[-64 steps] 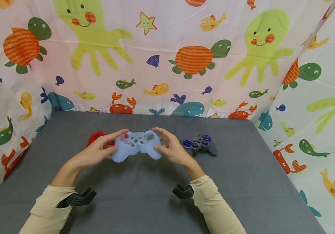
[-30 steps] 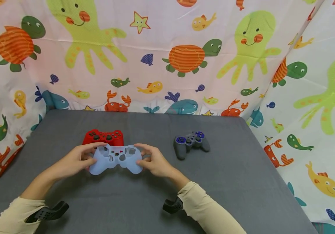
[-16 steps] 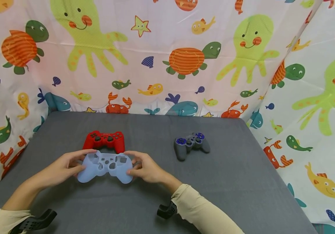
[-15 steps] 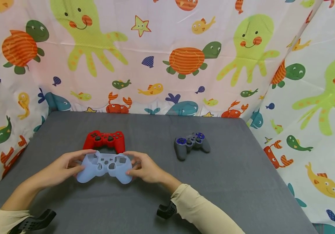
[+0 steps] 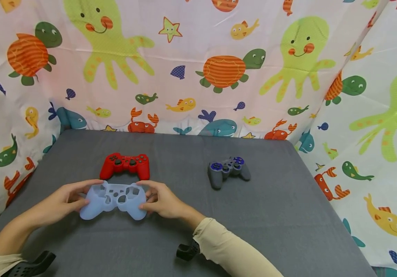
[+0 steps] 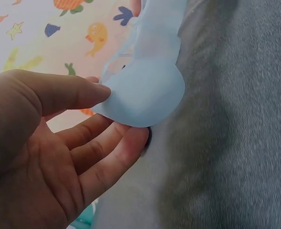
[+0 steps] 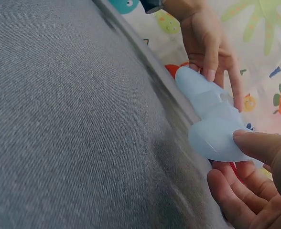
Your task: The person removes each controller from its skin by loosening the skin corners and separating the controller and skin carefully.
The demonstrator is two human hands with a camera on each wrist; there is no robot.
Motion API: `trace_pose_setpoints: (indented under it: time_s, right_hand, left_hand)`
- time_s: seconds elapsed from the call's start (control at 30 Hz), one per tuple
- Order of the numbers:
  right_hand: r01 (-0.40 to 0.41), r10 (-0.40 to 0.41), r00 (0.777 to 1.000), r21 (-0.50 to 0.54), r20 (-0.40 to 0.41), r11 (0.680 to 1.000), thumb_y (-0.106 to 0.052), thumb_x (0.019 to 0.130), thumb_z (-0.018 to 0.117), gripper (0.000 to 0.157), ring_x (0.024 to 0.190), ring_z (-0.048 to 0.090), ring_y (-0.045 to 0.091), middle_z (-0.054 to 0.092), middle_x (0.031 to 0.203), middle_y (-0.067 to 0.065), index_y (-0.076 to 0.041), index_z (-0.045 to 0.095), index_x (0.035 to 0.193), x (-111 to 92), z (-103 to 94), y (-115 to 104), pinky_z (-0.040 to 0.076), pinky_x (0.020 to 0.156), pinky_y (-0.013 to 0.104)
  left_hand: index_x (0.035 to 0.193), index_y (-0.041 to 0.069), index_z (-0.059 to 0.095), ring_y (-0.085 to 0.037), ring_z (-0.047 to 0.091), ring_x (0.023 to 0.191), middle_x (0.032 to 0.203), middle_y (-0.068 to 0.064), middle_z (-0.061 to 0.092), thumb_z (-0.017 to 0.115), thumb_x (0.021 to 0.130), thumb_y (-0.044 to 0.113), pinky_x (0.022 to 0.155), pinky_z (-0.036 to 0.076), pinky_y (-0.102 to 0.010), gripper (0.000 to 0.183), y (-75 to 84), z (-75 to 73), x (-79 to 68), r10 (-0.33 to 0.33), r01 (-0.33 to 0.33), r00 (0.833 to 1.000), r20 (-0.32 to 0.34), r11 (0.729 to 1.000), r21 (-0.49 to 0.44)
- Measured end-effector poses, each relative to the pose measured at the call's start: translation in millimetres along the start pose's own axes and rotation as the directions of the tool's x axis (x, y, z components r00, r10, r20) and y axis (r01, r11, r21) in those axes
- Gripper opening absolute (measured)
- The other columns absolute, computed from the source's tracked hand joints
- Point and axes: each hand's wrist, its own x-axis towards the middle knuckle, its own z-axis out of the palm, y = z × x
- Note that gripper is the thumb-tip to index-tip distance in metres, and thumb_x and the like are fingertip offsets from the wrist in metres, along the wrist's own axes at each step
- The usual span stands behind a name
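Note:
A pale blue, translucent controller skin (image 5: pixel 96 206) with cut-out holes is held up above the table by both hands. My left hand (image 5: pixel 58 202) pinches its left grip, thumb in front and fingers behind. On the opposite grip, my right hand (image 5: pixel 164 200) does the same. The left wrist view shows the thumb pressed on the skin's (image 6: pixel 145 93) rounded end. Both hands appear around the skin (image 7: pixel 217 140) in the right wrist view. Just behind it lies a red game controller (image 5: pixel 125 163) on the table.
A dark grey game controller (image 5: pixel 229 169) with blue button areas lies right of the red one. The grey cloth-covered table (image 5: pixel 271 215) ends at a sea-animal curtain (image 5: pixel 184 38) at the back and sides. A black wrist device (image 5: pixel 188 250) sits on the right wrist.
Both hands have carried the controller skin left and toward me, from the table's middle to in front of the red controller. The red controller now shows almost fully. The head view shifted slightly.

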Motion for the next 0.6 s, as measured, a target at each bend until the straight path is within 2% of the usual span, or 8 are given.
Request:
trace_pose_setpoints:
  time_s: [0.13,0.2,0.4,0.6]
  right_hand:
    - [-0.005,0.005,1.000,0.006,-0.001,1.000,0.009,0.087,0.072,0.065,0.078,0.068,0.042,0.066,0.101,0.029,-0.006,0.049,0.147,4,6.4,1,0.058,0.062,0.030]
    - [-0.013,0.013,1.000,0.011,-0.006,1.000,0.008,0.088,0.071,0.065,0.079,0.067,0.046,0.066,0.102,0.027,-0.007,0.049,0.147,6,10.3,1,0.059,0.062,0.032]
    - [-0.029,0.030,0.999,0.032,-0.015,0.999,0.009,0.087,0.072,0.064,0.074,0.069,0.039,0.067,0.103,0.026,-0.007,0.050,0.146,14,22.5,2,0.058,0.060,0.031]
    - [-0.045,0.046,0.999,0.047,-0.020,0.998,0.008,0.087,0.073,0.065,0.075,0.072,0.033,0.068,0.104,0.024,-0.009,0.051,0.146,21,33.4,3,0.058,0.061,0.028]
  left_hand:
    - [0.154,0.009,0.039,-0.011,0.066,0.085,0.131,-0.023,0.052,0.060,0.101,0.011,0.069,0.053,-0.027,0.057,-5.1,-3.8,-4.4,-0.010,0.010,1.000,0.012,1.000,0.004]
    - [0.154,0.009,0.039,-0.012,0.065,0.081,0.124,-0.021,0.054,0.059,0.102,0.010,0.067,0.052,-0.027,0.056,-9.1,-5.2,-6.4,0.003,-0.003,1.000,0.019,1.000,0.007]
    - [0.154,0.007,0.038,-0.016,0.064,0.071,0.103,-0.012,0.055,0.057,0.102,0.006,0.060,0.049,-0.029,0.055,-19.9,-10.2,-11.5,0.038,-0.038,0.999,0.039,0.999,-0.007]
    - [0.154,0.008,0.039,-0.015,0.064,0.073,0.103,-0.010,0.057,0.056,0.102,0.005,0.061,0.050,-0.029,0.055,-25.5,-17.8,-16.5,0.027,-0.028,0.999,0.026,0.999,0.024]
